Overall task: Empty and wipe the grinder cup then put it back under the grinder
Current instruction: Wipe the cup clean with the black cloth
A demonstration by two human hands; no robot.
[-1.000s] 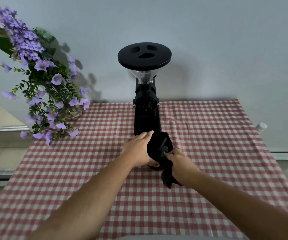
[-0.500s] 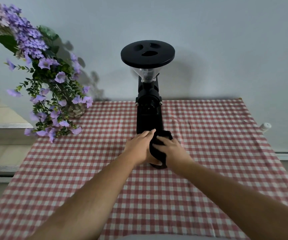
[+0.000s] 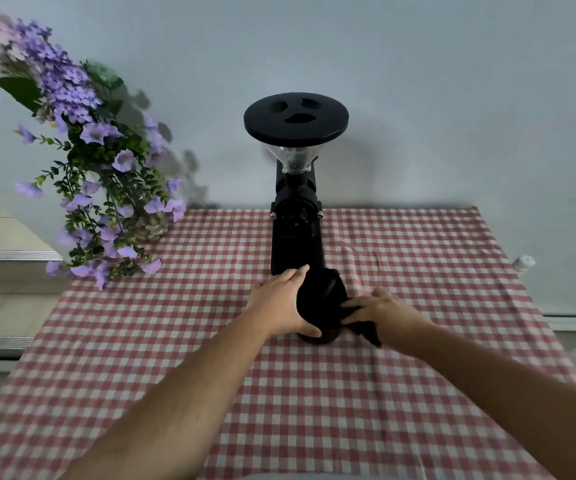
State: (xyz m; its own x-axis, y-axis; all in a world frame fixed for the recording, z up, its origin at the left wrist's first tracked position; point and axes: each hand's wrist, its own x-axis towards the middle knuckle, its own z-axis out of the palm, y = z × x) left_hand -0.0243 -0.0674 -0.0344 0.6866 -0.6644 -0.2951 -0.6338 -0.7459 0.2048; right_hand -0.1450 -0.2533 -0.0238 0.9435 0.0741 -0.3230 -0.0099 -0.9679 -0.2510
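Note:
A tall black grinder (image 3: 297, 216) with a round lid and clear hopper stands at the back of the table. Just in front of its base sits the black grinder cup (image 3: 319, 306), tilted with its mouth toward me. My left hand (image 3: 279, 303) wraps the cup's left side. My right hand (image 3: 380, 313) pinches a black cloth (image 3: 366, 329) at the cup's right rim; part of the cloth hangs below my fingers. The cup's inside is too dark to read.
A red-and-white checked tablecloth (image 3: 418, 375) covers the table. A vase of purple flowers (image 3: 106, 188) stands at the back left, leaning over the cloth. A small white bottle (image 3: 523, 263) sits beyond the right edge. The wall is close behind the grinder.
My right hand moved from over the cup's mouth to its right rim, drawing the cloth out with it. The left hand kept its hold on the cup.

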